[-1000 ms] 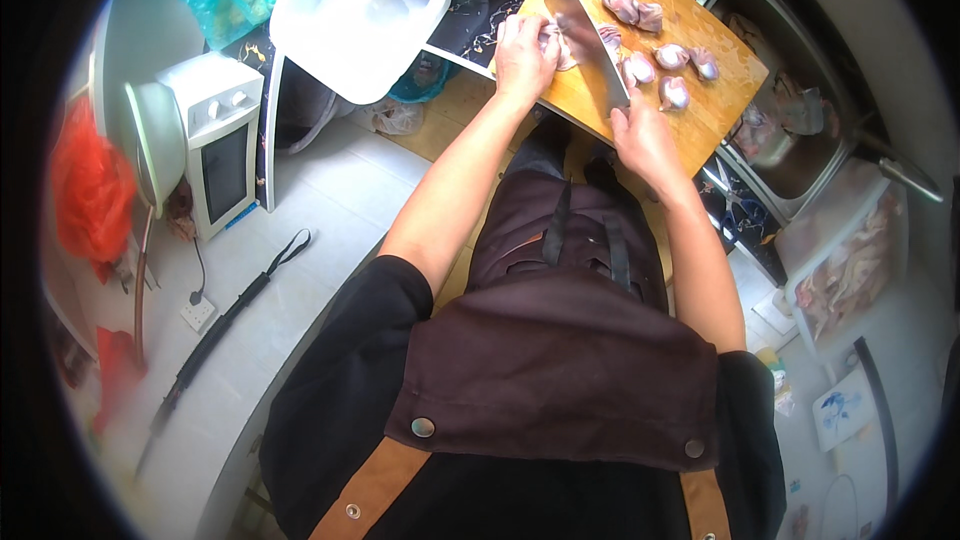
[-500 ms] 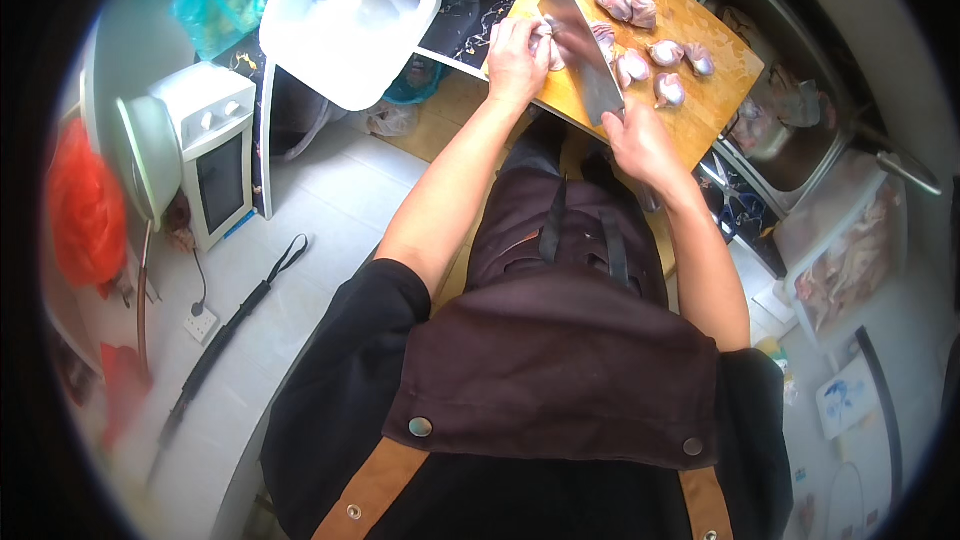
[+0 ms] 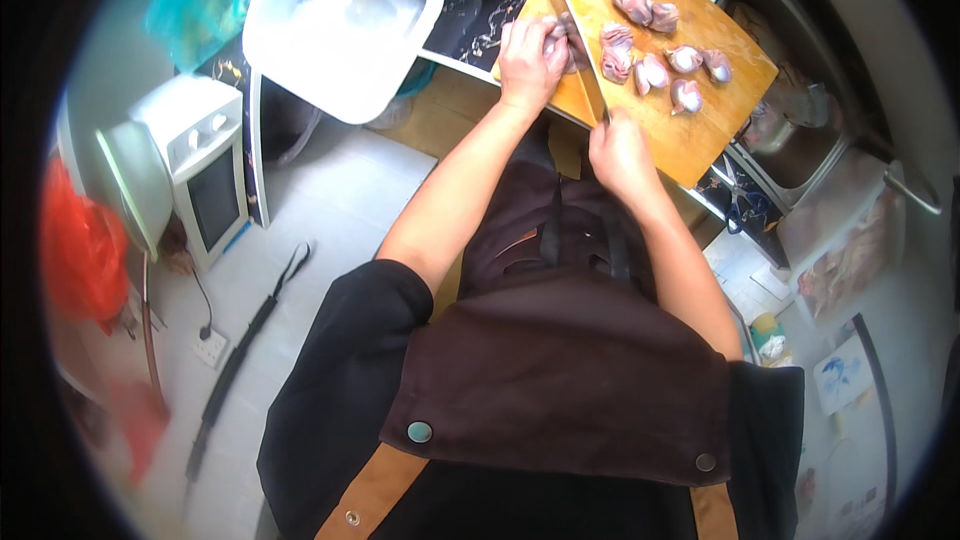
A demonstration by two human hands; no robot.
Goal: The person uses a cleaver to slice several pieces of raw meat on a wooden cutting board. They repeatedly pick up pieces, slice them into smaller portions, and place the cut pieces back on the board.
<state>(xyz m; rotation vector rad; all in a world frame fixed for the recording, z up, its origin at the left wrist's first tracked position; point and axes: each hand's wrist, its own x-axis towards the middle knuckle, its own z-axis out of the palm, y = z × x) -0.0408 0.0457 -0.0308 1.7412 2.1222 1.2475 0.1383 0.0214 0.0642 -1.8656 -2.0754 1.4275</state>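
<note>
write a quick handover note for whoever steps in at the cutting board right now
Left hand: pressing a pale pink raw meat piece onto the rectangular wooden cutting board.
Right hand: gripping the broad-bladed steel cleaver, blade down beside the left fingers.
Done: about six cut pink meat chunks lie on the board right of the blade.
Left: the held piece is not yet cut through. White square plastic tray sits left of the board.

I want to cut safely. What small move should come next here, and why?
Probably press the knife straight down through the meat: the right hand holds its handle, the blade is beside the left hand pinning that piece on the board. Keep fingertips back.
</note>
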